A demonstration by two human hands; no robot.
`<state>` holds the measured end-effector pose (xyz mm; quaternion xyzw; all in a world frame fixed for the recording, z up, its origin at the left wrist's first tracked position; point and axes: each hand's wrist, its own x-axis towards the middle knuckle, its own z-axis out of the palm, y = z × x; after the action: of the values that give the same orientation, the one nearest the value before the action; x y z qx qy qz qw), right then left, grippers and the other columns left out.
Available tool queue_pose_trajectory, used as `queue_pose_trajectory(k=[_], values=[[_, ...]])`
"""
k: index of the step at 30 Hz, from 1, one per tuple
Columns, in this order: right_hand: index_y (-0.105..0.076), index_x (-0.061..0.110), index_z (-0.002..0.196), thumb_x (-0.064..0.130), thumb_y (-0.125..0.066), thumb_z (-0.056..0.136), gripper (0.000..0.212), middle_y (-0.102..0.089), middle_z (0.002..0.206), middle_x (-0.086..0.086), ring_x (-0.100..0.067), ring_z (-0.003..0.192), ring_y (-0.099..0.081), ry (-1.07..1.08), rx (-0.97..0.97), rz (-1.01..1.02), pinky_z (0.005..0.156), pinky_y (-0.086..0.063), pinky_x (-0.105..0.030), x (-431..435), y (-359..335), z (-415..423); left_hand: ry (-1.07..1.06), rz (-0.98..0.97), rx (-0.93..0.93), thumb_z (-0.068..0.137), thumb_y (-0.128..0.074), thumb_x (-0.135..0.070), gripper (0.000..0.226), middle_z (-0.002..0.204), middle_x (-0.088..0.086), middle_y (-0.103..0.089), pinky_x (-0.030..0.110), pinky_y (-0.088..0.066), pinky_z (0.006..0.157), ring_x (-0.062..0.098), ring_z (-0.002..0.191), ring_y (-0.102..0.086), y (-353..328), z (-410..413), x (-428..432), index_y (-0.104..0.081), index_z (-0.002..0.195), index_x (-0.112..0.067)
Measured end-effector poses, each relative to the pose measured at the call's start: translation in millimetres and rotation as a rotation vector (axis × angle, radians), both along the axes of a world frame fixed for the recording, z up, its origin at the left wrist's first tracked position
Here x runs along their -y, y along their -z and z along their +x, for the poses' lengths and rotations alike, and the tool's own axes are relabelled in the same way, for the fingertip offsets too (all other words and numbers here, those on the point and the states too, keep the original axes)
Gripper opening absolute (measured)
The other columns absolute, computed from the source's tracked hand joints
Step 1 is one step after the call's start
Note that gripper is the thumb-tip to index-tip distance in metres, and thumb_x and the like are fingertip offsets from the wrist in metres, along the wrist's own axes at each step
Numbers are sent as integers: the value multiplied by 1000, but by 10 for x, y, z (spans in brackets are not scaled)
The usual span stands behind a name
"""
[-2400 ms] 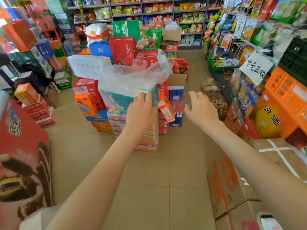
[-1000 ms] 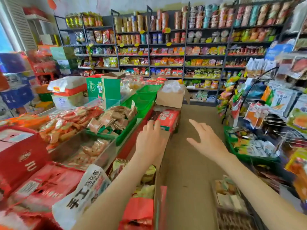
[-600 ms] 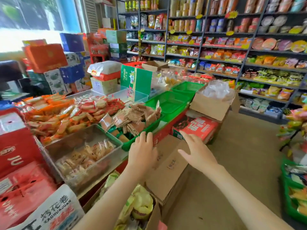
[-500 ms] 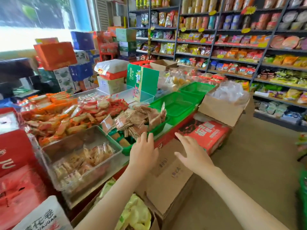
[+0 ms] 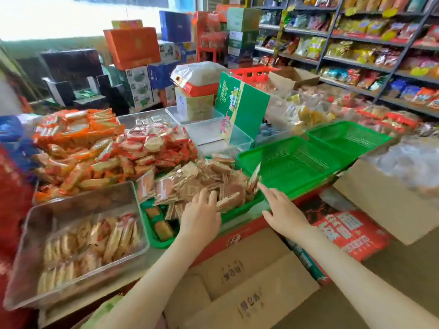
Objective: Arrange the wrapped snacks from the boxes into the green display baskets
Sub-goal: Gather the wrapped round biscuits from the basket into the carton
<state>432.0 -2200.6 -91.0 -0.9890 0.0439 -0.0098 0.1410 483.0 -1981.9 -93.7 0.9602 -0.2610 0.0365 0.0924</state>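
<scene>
A green display basket (image 5: 154, 236) in front of me is heaped with brown wrapped snacks (image 5: 197, 179). My left hand (image 5: 202, 216) hovers over its near edge, fingers spread, holding nothing. My right hand (image 5: 282, 211) reaches toward the basket's right corner with fingers apart and nothing in it. To the right stand two green baskets with nothing in them, a near one (image 5: 292, 162) and a far one (image 5: 349, 136). A closed cardboard box (image 5: 242, 288) lies below my arms.
A clear tray of pale wrapped biscuits (image 5: 78, 241) sits at the left, with heaps of orange-red packets (image 5: 95, 148) behind. A green carton (image 5: 240, 108) stands upright in a clear bin. A red noodle case (image 5: 349, 231) and an open cardboard box (image 5: 389, 200) are at the right. Stocked shelves line the back.
My view has turned from the aisle to the display counter. Both hands moved forward and left, from above the cardboard box to the edge of the filled green basket.
</scene>
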Motion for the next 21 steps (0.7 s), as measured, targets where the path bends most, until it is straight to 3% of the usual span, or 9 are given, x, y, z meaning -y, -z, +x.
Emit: queue_pose_trajectory(k=[3, 5, 9, 11, 14, 16, 18, 19, 21], values=[[0, 25, 153, 14, -50, 94, 79, -26, 151, -6, -25, 134, -29, -67, 2, -88, 101, -39, -37, 436, 206, 471, -107, 8, -32, 98, -42, -29, 54, 152, 11, -27, 35, -40, 102, 29, 134, -35, 160, 194, 181, -25, 146, -11], [4, 24, 153, 13, -52, 91, 84, -15, 156, -8, -27, 139, -21, -118, -3, -250, 107, -32, -40, 680, 346, 782, -164, 38, -44, 98, -44, -31, 55, 152, 10, -27, 35, -40, 102, 28, 134, -35, 287, 297, 319, -26, 146, -11], [21, 25, 148, 2, -51, 85, 99, 14, 157, -8, -29, 146, 9, -290, -32, -470, 116, -2, -48, 992, 569, 1267, -277, 77, -88, 97, -48, -37, 58, 150, 8, -30, 34, -39, 102, 26, 133, -37, 470, 411, 646, -28, 145, -12], [20, 24, 146, -5, -54, 77, 105, 16, 156, -9, -31, 146, 13, -414, 4, -534, 112, 10, -50, 1119, 669, 1465, -323, 76, -116, 96, -51, -36, 59, 150, 9, -32, 35, -37, 105, 27, 134, -36, 534, 440, 827, -31, 146, -12], [-22, 16, 140, -2, -79, 47, 110, -29, 147, -16, -34, 139, -24, -572, 121, -611, 111, -2, -52, 1218, 848, 1698, -386, 91, -125, 90, -61, -26, 58, 145, 15, -42, 40, -39, 104, 31, 131, -43, 604, 471, 1030, -42, 141, -6], [-36, 13, 130, 4, -86, 32, 111, -51, 123, -13, -32, 123, -44, -625, 158, -634, 108, -14, -51, 1257, 939, 1820, -395, 105, -72, 72, -80, -18, 56, 121, 17, -62, 40, -52, 86, 33, 107, -62, 652, 491, 1109, -61, 123, -2], [-30, 13, 133, 9, -87, 40, 109, -47, 114, -11, -30, 115, -42, -655, 150, -620, 106, -15, -50, 1254, 933, 1847, -409, 133, -11, 51, -89, -12, 55, 91, 11, -70, 34, -56, 65, 27, 78, -68, 725, 525, 1152, -70, 102, -3], [-21, 13, 137, 11, -83, 54, 103, -43, 118, -10, -29, 118, -38, -675, 151, -616, 108, -10, -49, 1255, 915, 1833, -404, 129, 16, 48, -89, -8, 54, 83, 9, -69, 33, -55, 60, 26, 70, -66, 753, 537, 1174, -71, 98, -3], [-11, 17, 142, 4, -62, 79, 82, -34, 130, -7, -28, 128, -30, -721, 118, -596, 107, 4, -46, 1252, 909, 1847, -388, 129, 60, 46, -86, 0, 52, 73, 7, -65, 31, -51, 53, 26, 62, -61, 786, 577, 1219, -71, 96, -3]])
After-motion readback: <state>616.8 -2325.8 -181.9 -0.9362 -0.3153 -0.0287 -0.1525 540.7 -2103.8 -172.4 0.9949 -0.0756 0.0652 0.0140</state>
